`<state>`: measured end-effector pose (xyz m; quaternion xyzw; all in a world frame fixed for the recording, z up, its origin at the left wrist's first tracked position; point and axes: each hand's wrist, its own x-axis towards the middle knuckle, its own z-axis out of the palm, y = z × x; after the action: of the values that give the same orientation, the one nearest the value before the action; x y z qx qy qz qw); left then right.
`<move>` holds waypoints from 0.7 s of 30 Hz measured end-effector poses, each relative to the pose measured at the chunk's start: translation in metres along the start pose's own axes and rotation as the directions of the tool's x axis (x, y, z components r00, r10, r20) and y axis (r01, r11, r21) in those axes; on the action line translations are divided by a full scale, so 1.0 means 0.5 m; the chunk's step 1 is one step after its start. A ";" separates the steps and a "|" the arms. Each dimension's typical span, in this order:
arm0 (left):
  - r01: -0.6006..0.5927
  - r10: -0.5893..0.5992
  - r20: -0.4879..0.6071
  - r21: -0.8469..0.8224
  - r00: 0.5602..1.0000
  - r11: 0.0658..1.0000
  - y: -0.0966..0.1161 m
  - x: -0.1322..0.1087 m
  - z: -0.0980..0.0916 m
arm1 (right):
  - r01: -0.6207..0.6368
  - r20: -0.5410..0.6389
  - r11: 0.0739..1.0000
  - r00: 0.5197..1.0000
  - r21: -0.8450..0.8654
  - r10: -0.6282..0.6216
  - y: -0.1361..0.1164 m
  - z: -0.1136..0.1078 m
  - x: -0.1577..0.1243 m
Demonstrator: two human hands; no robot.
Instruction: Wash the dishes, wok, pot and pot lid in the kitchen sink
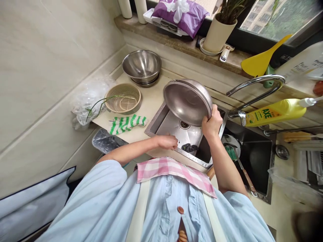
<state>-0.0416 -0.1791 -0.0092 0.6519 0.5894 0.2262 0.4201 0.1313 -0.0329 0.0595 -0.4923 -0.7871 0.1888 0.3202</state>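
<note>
My right hand (212, 122) is closed on the rim of a stainless steel bowl (186, 106), tilted on its side over the left sink basin (171, 124). A perforated metal colander (199, 88) is nested against the bowl's back. My left hand (168, 142) hovers at or rests on the sink's front edge, fingers curled; its palm is hidden, so I cannot tell what it holds. A dark, mesh-like clump (189, 148) lies in the basin by the front wall, and behind it shows the drain (184, 124).
Left of the sink are a beige plastic basket (123, 98), a green-striped cloth (128, 124) and a steel bowl (141, 65). The faucet (257, 80) and a yellow soap bottle (276, 113) stand at right. A dark second basin (257, 158) holds a pan and a wooden-handled utensil.
</note>
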 end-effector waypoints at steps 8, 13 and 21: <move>0.038 -0.426 -0.345 -0.739 0.837 0.673 -0.017 0.033 -0.027 | -0.298 0.007 0.948 0.954 0.106 0.299 0.057 -0.008 0.037; -0.217 -0.554 -0.529 -0.819 0.643 0.531 0.010 0.016 -0.070 | -0.460 0.362 0.780 0.876 0.425 0.319 0.007 0.004 0.018; -0.312 -0.653 -0.698 -0.716 0.295 0.624 -0.026 -0.042 -0.433 | -0.619 0.639 0.450 0.758 0.643 0.130 -0.033 -0.034 0.006</move>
<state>-0.2242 -0.1391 0.1025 0.0708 0.6368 0.7272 0.2462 0.1312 -0.0381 0.0829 -0.3811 -0.5188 0.7256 0.2431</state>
